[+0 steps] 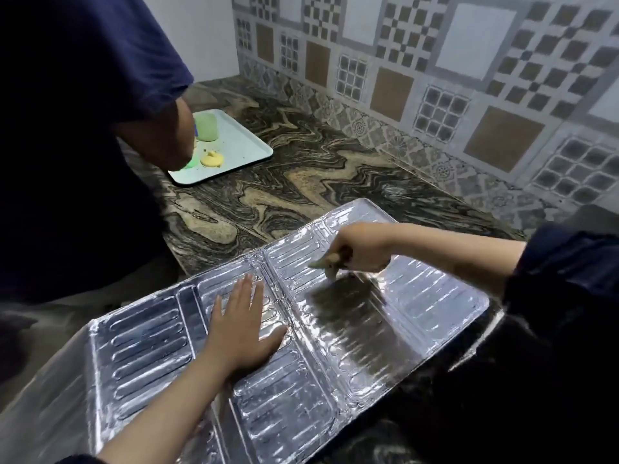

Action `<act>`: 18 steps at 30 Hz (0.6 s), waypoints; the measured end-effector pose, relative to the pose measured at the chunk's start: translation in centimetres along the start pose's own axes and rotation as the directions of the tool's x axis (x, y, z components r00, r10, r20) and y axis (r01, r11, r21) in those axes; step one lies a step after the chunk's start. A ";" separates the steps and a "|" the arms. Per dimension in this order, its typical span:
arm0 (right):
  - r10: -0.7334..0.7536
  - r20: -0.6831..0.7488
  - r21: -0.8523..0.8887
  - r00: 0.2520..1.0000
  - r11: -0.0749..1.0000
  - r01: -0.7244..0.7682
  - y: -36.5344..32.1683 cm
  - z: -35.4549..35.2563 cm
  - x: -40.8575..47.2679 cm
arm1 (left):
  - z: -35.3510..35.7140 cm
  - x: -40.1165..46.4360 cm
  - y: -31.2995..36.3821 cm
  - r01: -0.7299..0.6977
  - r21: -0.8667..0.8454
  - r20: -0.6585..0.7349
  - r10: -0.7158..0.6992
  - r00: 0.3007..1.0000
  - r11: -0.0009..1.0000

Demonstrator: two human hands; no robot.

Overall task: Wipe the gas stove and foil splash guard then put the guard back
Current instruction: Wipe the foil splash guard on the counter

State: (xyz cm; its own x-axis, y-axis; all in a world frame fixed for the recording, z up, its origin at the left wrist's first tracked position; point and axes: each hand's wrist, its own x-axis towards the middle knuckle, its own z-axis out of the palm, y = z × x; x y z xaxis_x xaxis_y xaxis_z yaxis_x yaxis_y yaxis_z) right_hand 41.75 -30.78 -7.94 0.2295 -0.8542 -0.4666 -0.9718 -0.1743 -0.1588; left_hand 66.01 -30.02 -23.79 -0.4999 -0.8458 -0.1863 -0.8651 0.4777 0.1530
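Your right hand (360, 249) fingers curl around a small cloth (330, 262), pressing it on the foil splash guard (351, 329). Your left hand (239, 333) lies flat, fingers straight, on the guard, unfolded at the desk (268, 195) near edge.

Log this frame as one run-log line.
phase: wiping | silver ribbed foil splash guard: flat on counter | left hand: pressing it | right hand: gripping crumpled cloth

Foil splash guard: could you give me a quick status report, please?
Left hand flat on foil splash guard, pressing. Right hand grips cloth, wiping guard. Guard flat on countertop. Second person at tray.
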 end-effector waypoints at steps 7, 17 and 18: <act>0.003 -0.162 -0.307 0.987 0.950 -0.053 -1.2 4.4 6.7 | -0.6 -0.7 -1.5 0.037 0.004 0.002 -0.037 0.999 0.999; 0.000 -0.108 -0.331 0.994 0.943 -0.036 -1.1 5.3 7.4 | -1.5 3.3 0.5 0.058 -0.079 -0.135 -0.069 0.988 0.995; 0.008 -0.096 -0.341 0.995 0.939 -0.041 -1.1 5.2 7.5 | -1.2 3.7 0.3 0.062 -0.065 -0.129 -0.070 0.989 0.996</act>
State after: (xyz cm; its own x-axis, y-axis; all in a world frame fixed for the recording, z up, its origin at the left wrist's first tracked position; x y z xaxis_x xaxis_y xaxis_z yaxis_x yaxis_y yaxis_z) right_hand 44.76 -34.41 -15.80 0.2150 -0.8988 -0.3820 -0.9407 -0.2957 0.1665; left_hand 63.95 -33.35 -23.26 -0.4289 -0.9007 -0.0698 -0.8900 0.4080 0.2037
